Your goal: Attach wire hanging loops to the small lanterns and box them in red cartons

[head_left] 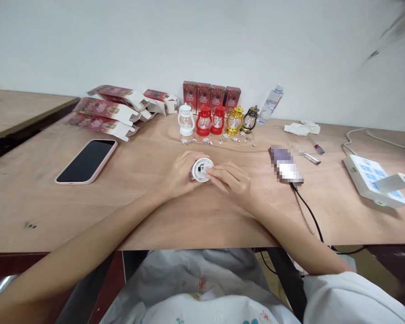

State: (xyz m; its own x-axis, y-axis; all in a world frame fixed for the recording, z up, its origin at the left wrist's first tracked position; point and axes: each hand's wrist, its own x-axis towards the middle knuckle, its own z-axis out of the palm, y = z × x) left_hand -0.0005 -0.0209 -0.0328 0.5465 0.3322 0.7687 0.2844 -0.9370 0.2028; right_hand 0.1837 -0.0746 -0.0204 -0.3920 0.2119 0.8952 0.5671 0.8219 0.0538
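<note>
My left hand [179,173] is wrapped around a small white lantern [201,169] lying on its side, its round base turned toward me. My right hand [232,181] pinches at that base with its fingertips, fingers pressed together; whether anything is between them I cannot make out. Both hands rest on the wooden table [195,216] near its middle. Behind them stands a row of little lanterns: a white one [186,119], two red ones [211,120], a gold one [235,120] and a dark one [249,119].
Red boxes [211,93] stand behind the lanterns, flattened boxes [111,110] lie at the back left. A pink phone [87,161] lies at left. At right are a cabled device [286,165], a screwdriver [316,146], a tissue [302,128], a bottle [270,104] and a power strip [374,179].
</note>
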